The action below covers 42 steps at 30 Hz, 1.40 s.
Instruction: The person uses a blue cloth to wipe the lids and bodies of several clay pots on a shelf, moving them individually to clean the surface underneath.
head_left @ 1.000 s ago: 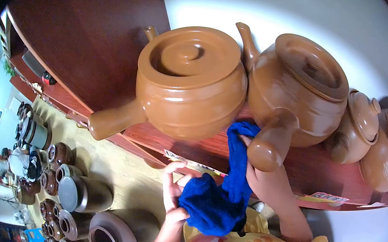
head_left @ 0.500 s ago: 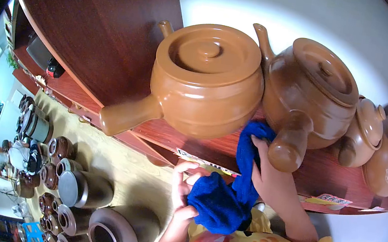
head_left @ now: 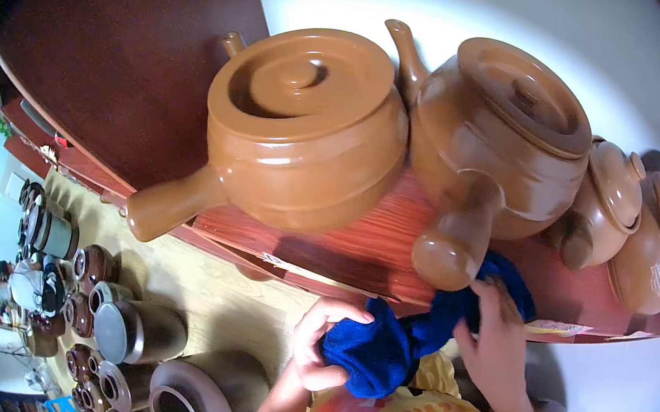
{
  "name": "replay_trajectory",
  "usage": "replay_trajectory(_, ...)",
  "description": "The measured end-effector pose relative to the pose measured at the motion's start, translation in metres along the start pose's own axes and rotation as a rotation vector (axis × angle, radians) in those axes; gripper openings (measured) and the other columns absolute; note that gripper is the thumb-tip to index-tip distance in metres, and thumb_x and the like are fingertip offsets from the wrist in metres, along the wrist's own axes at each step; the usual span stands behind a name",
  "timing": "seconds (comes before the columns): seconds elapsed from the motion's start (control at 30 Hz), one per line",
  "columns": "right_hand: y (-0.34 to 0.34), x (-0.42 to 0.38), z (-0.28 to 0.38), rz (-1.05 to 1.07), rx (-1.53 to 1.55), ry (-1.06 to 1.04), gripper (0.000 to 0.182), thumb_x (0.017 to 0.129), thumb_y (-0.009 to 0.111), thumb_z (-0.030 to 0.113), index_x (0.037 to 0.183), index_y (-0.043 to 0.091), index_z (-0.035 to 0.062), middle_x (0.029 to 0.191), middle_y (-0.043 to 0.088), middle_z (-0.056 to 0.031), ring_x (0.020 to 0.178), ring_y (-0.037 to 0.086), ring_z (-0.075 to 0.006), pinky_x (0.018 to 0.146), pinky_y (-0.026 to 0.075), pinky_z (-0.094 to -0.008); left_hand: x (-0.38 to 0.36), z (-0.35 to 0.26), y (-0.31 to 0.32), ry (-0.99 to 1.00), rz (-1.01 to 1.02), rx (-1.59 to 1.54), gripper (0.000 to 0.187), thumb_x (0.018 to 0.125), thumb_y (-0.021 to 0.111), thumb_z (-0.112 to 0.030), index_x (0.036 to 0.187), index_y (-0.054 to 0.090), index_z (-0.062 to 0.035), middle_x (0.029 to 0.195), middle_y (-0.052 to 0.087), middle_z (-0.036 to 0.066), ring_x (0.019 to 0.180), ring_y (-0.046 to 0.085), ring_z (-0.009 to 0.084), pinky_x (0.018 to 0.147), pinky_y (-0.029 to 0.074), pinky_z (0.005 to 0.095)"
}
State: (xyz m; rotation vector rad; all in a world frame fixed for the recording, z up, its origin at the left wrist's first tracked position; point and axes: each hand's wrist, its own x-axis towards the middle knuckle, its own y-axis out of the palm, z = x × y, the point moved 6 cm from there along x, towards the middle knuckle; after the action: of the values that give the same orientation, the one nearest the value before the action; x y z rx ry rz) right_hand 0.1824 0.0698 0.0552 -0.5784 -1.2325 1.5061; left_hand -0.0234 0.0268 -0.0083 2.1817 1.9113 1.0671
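Note:
A blue cloth (head_left: 367, 351) stretches between my two hands in front of the shelf. My left hand (head_left: 320, 346) is closed around its bunched end, fingers curled over the sides. With the other end, my right hand (head_left: 499, 349) presses the cloth at the shelf's front, just right of a brown clay pot's handle (head_left: 451, 251). That clay pot (head_left: 496, 145) has a lid and a spout. To its left stands a lighter brown lidded pot (head_left: 304, 152), its thick handle (head_left: 176, 204) pointing toward the lower left.
Smaller brown pots (head_left: 610, 197) line the right end of the red-brown wooden shelf (head_left: 323, 259). On the floor at lower left are several dark jars (head_left: 134, 330). A person (head_left: 36, 288) is farther back among them. A wood panel (head_left: 135, 39) closes the shelf's left side.
My right hand has moved right with its end of the cloth, past the second pot's handle. My left hand still grips the bunched end. The view has shifted, moving the pots left in it.

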Motion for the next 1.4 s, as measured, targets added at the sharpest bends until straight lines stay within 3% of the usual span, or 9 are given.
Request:
replay_trajectory(0.23, 0.033, 0.037, 0.043, 0.049, 0.115, -0.308, 0.039, 0.078, 0.063, 0.021, 0.108, 0.051, 0.0002, 0.109, 0.059, -0.0206, 0.103, 0.058, -0.0336, 0.075, 0.053, -0.0414, -0.010, -0.007, -0.011, 0.012, -0.155, 0.040, 0.063, 0.058, 0.073, -0.022, 0.107, 0.048, 0.0087, 0.095, 0.057, 0.014, 0.082, 0.057, 0.0187, 0.077, 0.042, 0.0281)
replay_trajectory(0.6, 0.000, -0.025, -0.006, -0.125, 0.041, -0.140, 0.045, 0.063, 0.078, 0.017, 0.103, 0.060, 0.0086, 0.099, 0.064, -0.0106, 0.094, 0.061, -0.0303, 0.078, 0.047, -0.0425, -0.013, -0.013, -0.004, 0.043, -0.138, 0.134, 0.060, 0.054, 0.072, -0.019, 0.103, 0.050, 0.0070, 0.091, 0.057, 0.015, 0.077, 0.053, 0.0168, 0.071, 0.040, 0.0269)
replay_trajectory(0.73, -0.002, -0.027, -0.004, -0.307, 0.422, -0.107, 0.045, 0.055, 0.082, 0.015, 0.095, 0.062, 0.0076, 0.086, 0.064, -0.0128, 0.081, 0.064, -0.0336, 0.076, 0.049, -0.0480, -0.026, -0.026, -0.027, 0.177, -0.298, 0.029, 0.066, 0.057, 0.078, -0.031, 0.104, 0.047, 0.0047, 0.094, 0.055, 0.014, 0.079, 0.053, 0.0167, 0.071, 0.040, 0.0262)
replay_trajectory(0.8, 0.008, -0.033, 0.011, -0.529, 0.800, -0.346, 0.039, 0.060, 0.082, 0.019, 0.091, 0.063, 0.0075, 0.085, 0.064, -0.0154, 0.086, 0.063, -0.0385, 0.082, 0.047, -0.0513, -0.030, -0.042, -0.039, 0.269, -0.381, 0.019, 0.071, 0.061, 0.078, -0.031, 0.110, 0.042, 0.0039, 0.099, 0.053, 0.013, 0.081, 0.054, 0.0178, 0.073, 0.043, 0.0287)
replay_trajectory(0.83, 0.013, -0.035, 0.016, -0.220, 0.769, -0.533, 0.045, 0.063, 0.081, 0.027, 0.099, 0.062, 0.0075, 0.099, 0.061, -0.0184, 0.097, 0.060, -0.0421, 0.086, 0.044, -0.0560, -0.034, -0.047, -0.045, 0.317, -0.425, -0.050, 0.073, 0.063, 0.076, -0.031, 0.114, 0.037, 0.0032, 0.101, 0.051, 0.012, 0.085, 0.056, 0.0204, 0.079, 0.046, 0.0332)
replay_trajectory(0.97, 0.070, -0.045, 0.075, 0.030, 0.705, -0.891, 0.058, 0.068, 0.078, 0.033, 0.116, 0.057, 0.0080, 0.119, 0.051, -0.0199, 0.109, 0.054, -0.0409, 0.089, 0.044, -0.0534, -0.060, -0.074, -0.078, 0.402, -0.670, 0.056, 0.070, 0.077, 0.063, -0.039, 0.130, 0.034, -0.0041, 0.115, 0.052, 0.017, 0.102, 0.056, 0.0289, 0.090, 0.046, 0.0439)
replay_trajectory(1.2, 0.096, 0.033, 0.220, 0.030, 0.610, -0.779, 0.062, 0.076, 0.062, 0.015, 0.132, 0.038, 0.0004, 0.126, 0.047, -0.0260, 0.109, 0.054, -0.0397, 0.084, 0.050, -0.0433, -0.090, -0.078, -0.118, 0.511, -0.771, 0.002, 0.068, 0.086, 0.043, -0.043, 0.142, 0.030, -0.0076, 0.129, 0.049, 0.016, 0.123, 0.045, 0.0323, 0.108, 0.030, 0.0483)
replay_trajectory(1.33, 0.110, 0.073, 0.236, -0.040, 0.214, -0.527, 0.049, 0.085, 0.049, 0.015, 0.130, 0.041, -0.0019, 0.128, 0.046, -0.0274, 0.115, 0.049, -0.0432, 0.093, 0.040, -0.0522, -0.083, -0.084, -0.124, 0.432, -0.937, -0.127, 0.061, 0.076, 0.055, -0.023, 0.132, 0.038, -0.0081, 0.122, 0.049, 0.016, 0.109, 0.053, 0.0304, 0.097, 0.043, 0.0448)
replay_trajectory(1.4, 0.130, 0.081, 0.235, 0.048, 0.236, -0.468, 0.054, 0.081, 0.054, 0.013, 0.130, 0.039, -0.0014, 0.131, 0.041, -0.0277, 0.121, 0.043, -0.0432, 0.094, 0.038, -0.0509, -0.080, -0.083, -0.128, 0.421, -0.917, -0.119, 0.061, 0.073, 0.053, -0.018, 0.131, 0.037, -0.0071, 0.120, 0.050, 0.016, 0.104, 0.056, 0.0302, 0.093, 0.046, 0.0433)
